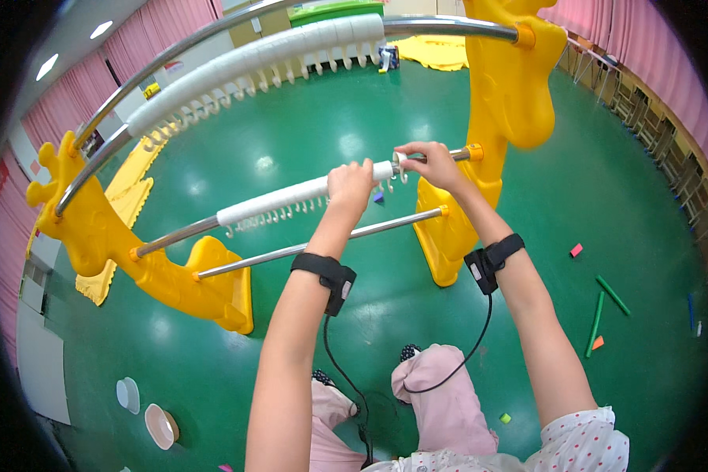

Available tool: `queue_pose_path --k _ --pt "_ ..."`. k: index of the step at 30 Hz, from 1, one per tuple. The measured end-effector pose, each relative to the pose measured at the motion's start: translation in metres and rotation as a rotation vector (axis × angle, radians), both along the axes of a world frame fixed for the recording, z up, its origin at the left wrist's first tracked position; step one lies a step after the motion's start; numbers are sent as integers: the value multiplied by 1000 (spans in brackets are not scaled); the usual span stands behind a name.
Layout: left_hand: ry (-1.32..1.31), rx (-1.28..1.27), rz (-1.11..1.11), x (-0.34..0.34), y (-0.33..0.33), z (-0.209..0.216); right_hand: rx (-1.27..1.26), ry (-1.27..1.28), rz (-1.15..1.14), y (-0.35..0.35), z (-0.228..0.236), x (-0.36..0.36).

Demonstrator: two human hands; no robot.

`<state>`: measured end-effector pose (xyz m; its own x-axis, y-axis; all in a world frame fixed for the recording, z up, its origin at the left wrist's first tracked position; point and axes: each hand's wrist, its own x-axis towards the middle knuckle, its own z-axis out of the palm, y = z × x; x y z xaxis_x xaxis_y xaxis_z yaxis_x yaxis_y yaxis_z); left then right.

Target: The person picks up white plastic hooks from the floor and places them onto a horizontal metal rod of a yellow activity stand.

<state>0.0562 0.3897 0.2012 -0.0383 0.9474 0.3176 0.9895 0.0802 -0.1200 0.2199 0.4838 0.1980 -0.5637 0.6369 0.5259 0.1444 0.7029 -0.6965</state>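
Observation:
A row of white plastic hooks [271, 201] with ring-shaped tops sits side by side round the middle metal rail [177, 234] of a yellow rack. My left hand [350, 187] is closed round the right part of this row. Just right of it, my right hand [434, 164] pinches a single white hook [400, 160] at the rail, a small gap apart from the others. Its thumb and fingers are on the ring. Higher up, a longer row of white hooks [259, 57] hangs on the front upper rail.
Giraffe-shaped yellow uprights [515, 86] carry the rails, with a bare lower rail [322, 241] nearer me. On the green floor lie green sticks [595, 324], small coloured blocks [577, 250] and two bowls [162, 427]. Yellow panels [130, 193] lie to the left. A cable [464, 363] links my wristbands.

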Motion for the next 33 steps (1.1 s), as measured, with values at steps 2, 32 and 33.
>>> queue_pose_path --k 2,32,33 --pt "1 23 -3 3 4 -3 -90 -15 30 12 -2 -2" --pt "50 -20 45 5 2 -1 256 -349 -77 -4 -17 -5" --pt "54 -21 46 5 1 -1 253 -348 -78 -8 -18 -8"
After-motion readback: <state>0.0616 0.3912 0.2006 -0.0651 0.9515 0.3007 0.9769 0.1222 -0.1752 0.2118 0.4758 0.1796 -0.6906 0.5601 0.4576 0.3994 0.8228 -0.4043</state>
